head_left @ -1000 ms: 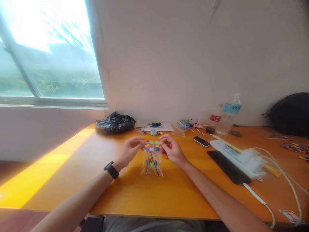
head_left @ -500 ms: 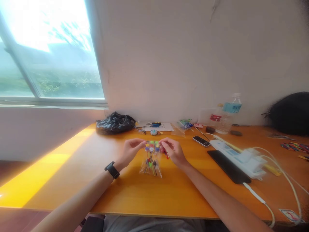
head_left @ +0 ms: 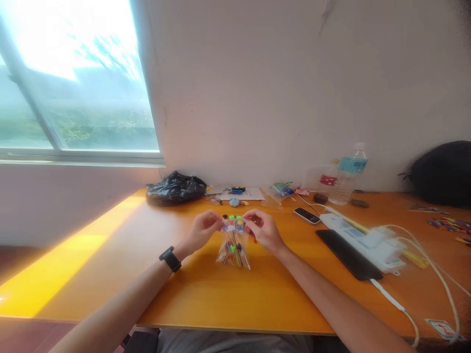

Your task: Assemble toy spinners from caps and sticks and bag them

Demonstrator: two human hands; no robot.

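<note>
A small clear plastic bag (head_left: 233, 247) of coloured pieces and thin sticks stands on the orange table (head_left: 235, 299) in front of me. My left hand (head_left: 203, 230), with a black watch on its wrist, pinches the bag's top edge from the left. From the right, my right hand (head_left: 263, 229) pinches the same top edge. Both hands' fingers are closed on the bag's mouth, close together. The bag's lower end rests on the table.
A black plastic bag (head_left: 175, 188) lies at the back left by the wall. Papers and small items (head_left: 239, 193), a phone (head_left: 306, 215), a water bottle (head_left: 348, 174), a power strip with cables (head_left: 368, 239), a dark tablet (head_left: 348, 254) and a black bag (head_left: 443, 172) fill the back and right.
My two hands have drawn closer together at the top of the bag, narrowing its mouth. The bag stays in the same spot on the table.
</note>
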